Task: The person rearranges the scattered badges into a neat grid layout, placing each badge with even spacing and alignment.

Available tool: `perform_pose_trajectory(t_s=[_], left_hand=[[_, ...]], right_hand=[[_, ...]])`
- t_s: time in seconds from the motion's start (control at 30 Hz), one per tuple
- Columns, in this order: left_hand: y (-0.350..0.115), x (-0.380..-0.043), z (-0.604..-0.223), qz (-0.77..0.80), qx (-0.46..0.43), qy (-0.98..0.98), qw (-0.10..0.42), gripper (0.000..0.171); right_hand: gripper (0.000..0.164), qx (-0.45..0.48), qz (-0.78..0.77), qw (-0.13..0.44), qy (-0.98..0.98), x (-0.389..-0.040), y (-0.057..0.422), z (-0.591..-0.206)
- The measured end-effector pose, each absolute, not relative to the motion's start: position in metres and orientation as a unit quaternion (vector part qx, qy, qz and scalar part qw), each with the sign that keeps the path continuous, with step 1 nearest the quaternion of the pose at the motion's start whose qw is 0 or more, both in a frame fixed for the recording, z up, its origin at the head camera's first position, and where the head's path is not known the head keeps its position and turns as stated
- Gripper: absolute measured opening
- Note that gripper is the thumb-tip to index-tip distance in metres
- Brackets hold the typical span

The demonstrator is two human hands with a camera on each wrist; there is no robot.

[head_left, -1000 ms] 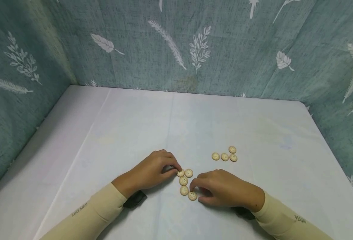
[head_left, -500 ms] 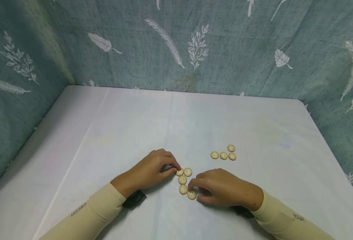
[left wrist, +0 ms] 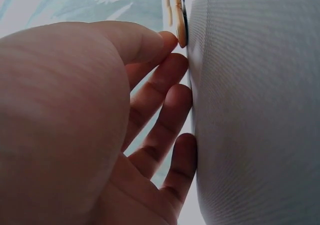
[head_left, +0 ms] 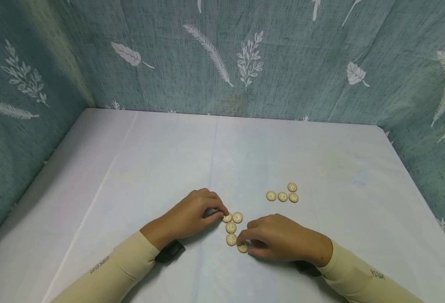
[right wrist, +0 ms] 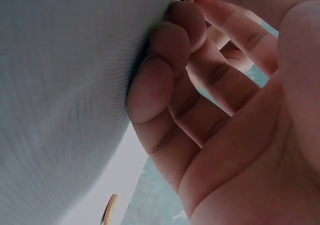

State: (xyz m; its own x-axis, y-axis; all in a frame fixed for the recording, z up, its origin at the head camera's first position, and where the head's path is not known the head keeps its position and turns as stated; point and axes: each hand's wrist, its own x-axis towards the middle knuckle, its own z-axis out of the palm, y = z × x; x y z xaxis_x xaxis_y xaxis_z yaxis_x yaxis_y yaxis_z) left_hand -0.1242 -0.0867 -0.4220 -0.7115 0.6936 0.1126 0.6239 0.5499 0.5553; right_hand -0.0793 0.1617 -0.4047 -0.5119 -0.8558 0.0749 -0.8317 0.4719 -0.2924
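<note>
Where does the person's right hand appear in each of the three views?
Head: the right hand is right of centre, below mid-height, at the lowest button.
Left wrist: not recognisable; the hand there is the left hand.
Right wrist: the right hand fills most of the right half.
Shared landmark: the teal cloth, across the top in head, upper left in left wrist, bottom centre in right wrist.

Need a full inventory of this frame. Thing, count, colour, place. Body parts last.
Near buttons: 5, pale tan, clustered between the hands
Far buttons: 4, pale tan, beyond the right hand
Table cover: 1, whitish, under the buttons
Leaf-print cloth: green with white leaves, behind and at both sides; count unclear
Wrist items: 2, black, at the wrists
Sleeves: 2, cream, on the forearms
Left hand: 1, touching a button
Right hand: 1, pinching a button
</note>
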Motion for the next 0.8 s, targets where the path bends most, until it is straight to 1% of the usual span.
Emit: perform_pose_trajectory(t_s=[0.1, 0.33, 0.5, 0.7, 0.8], left_hand=[[-0.0866, -0.1231, -0.4233, 0.289, 0.376, 0.878, 0.069, 0.011], [-0.0864, -0.1228, -0.4229, 0.287, 0.372, 0.881, 0.055, 0.011], [-0.0863, -0.1221, -0.4236, 0.283, 0.37, 0.882, 0.066, 0.011], [-0.0857, -0.1239, -0.422, 0.285, 0.375, 0.881, 0.054, 0.011], [-0.0859, -0.1238, -0.4218, 0.286, 0.372, 0.881, 0.058, 0.011]], right_hand=[[0.017, -0.49, -0.15, 0.05, 0.857, -0.078, 0.1619, -0.4061], [0.015, -0.467, -0.15, 0.069, 0.869, -0.0785, 0.1617, -0.4056], [0.014, -0.459, -0.152, 0.088, 0.871, -0.0783, 0.1618, -0.405], [0.013, -0.452, -0.161, 0.09, 0.873, -0.0802, 0.1623, -0.4042], [0.014, -0.452, -0.168, 0.092, 0.871, -0.0808, 0.1622, -0.4043]])
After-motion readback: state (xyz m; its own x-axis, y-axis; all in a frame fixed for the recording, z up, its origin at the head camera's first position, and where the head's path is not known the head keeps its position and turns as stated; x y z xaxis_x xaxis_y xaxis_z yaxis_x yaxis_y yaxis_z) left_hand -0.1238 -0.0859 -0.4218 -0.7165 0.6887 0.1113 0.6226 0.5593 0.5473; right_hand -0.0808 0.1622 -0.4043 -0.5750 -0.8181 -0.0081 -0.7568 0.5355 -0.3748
